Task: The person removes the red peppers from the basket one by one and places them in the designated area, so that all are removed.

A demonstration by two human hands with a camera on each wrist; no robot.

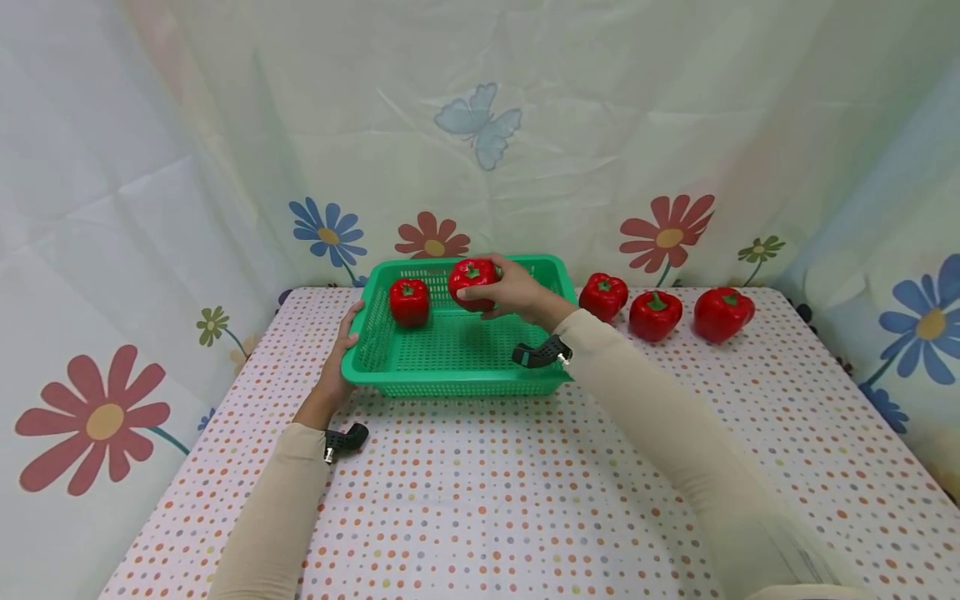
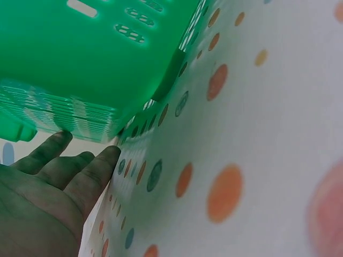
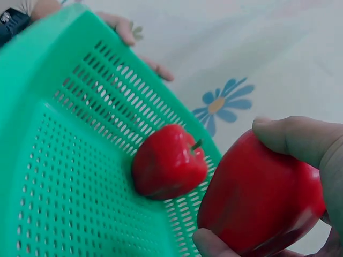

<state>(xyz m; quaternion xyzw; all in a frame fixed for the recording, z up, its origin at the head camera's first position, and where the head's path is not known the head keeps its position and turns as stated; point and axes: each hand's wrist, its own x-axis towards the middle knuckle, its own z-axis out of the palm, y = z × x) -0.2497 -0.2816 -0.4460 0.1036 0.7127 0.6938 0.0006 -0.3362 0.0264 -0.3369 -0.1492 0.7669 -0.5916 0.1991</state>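
Observation:
My right hand [image 1: 517, 290] grips a red bell pepper [image 1: 474, 282] over the back part of a green plastic basket [image 1: 457, 388]. In the right wrist view the thumb and fingers curl round this held pepper [image 3: 262, 195]. A second red bell pepper [image 1: 409, 303] sits inside the basket at its back left corner, its stem showing in the right wrist view. My left hand [image 1: 339, 358] rests at the basket's left side, touching the rim from outside. The left wrist view shows its extended fingers [image 2: 88, 179] beside the basket wall [image 2: 80, 80].
To the right of the basket, three more red bell peppers stand on the dotted tablecloth [image 1: 480, 492]: one close to the rim [image 1: 603, 297], a middle pepper [image 1: 656, 316] and a farther pepper [image 1: 722, 315]. A flower-printed curtain [image 1: 360, 125] hangs behind the table.

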